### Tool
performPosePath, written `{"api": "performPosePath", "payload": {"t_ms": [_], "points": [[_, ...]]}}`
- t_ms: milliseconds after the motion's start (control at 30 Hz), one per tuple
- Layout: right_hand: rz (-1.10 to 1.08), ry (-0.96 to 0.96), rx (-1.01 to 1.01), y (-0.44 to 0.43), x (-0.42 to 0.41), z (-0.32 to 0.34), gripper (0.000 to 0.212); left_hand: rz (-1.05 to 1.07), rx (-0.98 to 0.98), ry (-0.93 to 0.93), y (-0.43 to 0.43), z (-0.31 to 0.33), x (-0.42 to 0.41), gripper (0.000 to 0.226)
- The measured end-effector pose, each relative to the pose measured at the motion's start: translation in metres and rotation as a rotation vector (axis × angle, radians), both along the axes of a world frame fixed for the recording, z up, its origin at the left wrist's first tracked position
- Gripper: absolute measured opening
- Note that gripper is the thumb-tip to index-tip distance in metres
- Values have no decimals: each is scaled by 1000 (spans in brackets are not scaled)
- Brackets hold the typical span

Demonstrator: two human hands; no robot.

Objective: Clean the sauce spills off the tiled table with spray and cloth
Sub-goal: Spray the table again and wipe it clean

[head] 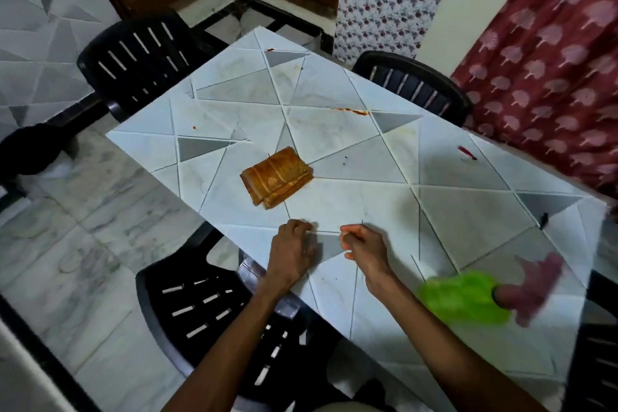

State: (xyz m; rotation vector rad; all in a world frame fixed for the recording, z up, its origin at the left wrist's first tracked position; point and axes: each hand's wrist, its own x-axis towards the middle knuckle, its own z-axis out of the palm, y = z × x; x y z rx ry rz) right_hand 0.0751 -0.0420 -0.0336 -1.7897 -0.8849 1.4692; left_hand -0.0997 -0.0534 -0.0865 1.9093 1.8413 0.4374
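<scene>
- Orange-brown cloth (277, 177) — folded into a thick rectangle with pale stripes. It lies flat near the middle of the counter (334, 204), beyond both of your hands and apart from them.
- The counter top is tiled in white and grey triangles with pale joints.
- Sauce streak (349, 110): red-orange, thin and long, on a joint line beyond the cloth and toward the far right.
- Sauce smear (269, 50): small and red, close to the far corner.
- Sauce spot (194, 127): a small red-orange dot toward the left edge, well apart from the cloth.
- Dark red smear (467, 153): near the right edge, well apart from the others.
- Your left hand (292, 246) is at the near edge of the counter with its back to the camera. Its fingers are bent loosely down toward the tile, and its grip is narrow and holds nothing.
- Your right hand (363, 244) is just beside the left, over the same near strip of tile. Its fingers are curled in toward the palm, and its grip is closed up with nothing visible inside.
- Green and pink item (465, 301) — on the near right part of the counter, just beyond your right forearm. It is too blurred to identify with certainty.
- Black slatted chairs: near chair (207, 304) under your left forearm, far-left chair (140, 53) and far-right chair (411, 84) at the opposite sides.
- Maroon patterned curtain (551, 60) hangs behind the right edge, and the marble floor (100, 227) shows to the left.
</scene>
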Motion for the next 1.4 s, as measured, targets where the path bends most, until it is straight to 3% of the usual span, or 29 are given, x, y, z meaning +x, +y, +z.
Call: {"api": "performPosePath", "payload": {"t_ms": [133,367,567,733,833,967,1067,1267,1400], "points": [[-10,26,13,-60,48,2,21,-102,-22,269,-39,-17,36,71],[-113,86,21,-141,117,11,6,-226,-252,418,-83,-27,86,95],[-195,-145,45,-168,150,26,48,-194,-298,377,-91,-18,95,99],[-307,-417,172,-180,169,54,55,-176,-302,356,-94,-12,102,96],[-339,-408,395,-170,180,59,85,-174,-289,369,-96,-10,108,93],[-216,-391,520,-132,186,68,114,-195,-285,372,-87,-1,120,81],[-140,-451,646,-100,188,71,102,-224,-251,326,-68,4,127,75],[-189,-305,722,-66,182,78,19,-353,-203,267,-23,3,151,77],[-348,-231,656,-52,202,83,31,-438,-153,196,8,-10,170,88]]}}
